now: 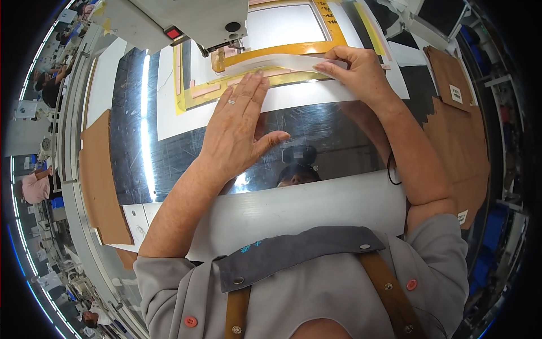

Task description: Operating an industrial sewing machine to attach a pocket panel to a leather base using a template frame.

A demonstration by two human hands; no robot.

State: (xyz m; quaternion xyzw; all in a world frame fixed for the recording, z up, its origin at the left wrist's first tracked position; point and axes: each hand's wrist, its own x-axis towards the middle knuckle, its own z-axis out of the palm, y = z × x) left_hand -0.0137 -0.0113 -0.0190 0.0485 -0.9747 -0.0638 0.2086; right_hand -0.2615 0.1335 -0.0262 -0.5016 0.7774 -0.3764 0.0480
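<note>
My left hand [234,124] lies flat, fingers stretched out and thumb apart, with its fingertips on the near edge of a yellow-bordered template [212,96] carrying pink strips. Between the thumb and fingers of my right hand [364,76] is the right end of a thin white strip [265,63]. This strip runs leftward along the template's near side, next to an orange frame [282,52]. Beneath the template lies a white sheet [175,121]. The head of a sewing machine [197,25] hangs over the frame's left corner, its needle area close to the orange edge.
A shiny metal work surface [322,135] spreads in front of me, ending at a rounded pale edge [305,203]. Brown cardboard pieces lie at left [101,175] and right [457,152]. A dark screen [443,20] stands at the far right. Other people work at far left.
</note>
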